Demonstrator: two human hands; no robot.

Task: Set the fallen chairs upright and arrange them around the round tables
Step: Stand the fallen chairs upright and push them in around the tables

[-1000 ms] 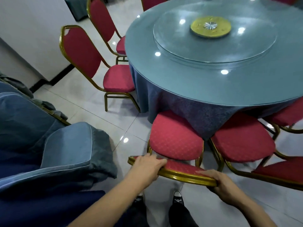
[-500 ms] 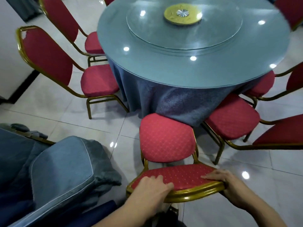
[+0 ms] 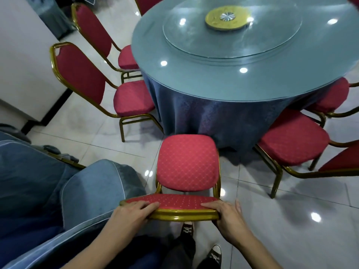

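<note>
Hands [image 3: 134,211] [image 3: 228,216] hide chair [image 3: 187,164] back's corners; legs unseen.

Glossy pale tiled floor [image 3: 291,220] under upright red chairs [image 3: 187,162] ringing a blue-draped round table [image 3: 223,74].

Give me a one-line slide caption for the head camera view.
Both hands, left and right, grip an upright red chair facing the round table.

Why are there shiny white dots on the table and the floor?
Head view: the dots are ceiling lights mirrored in the glass tabletop and glossy floor tiles; the wide lens bends the edges, and the far chairs look slightly blurred.
</note>
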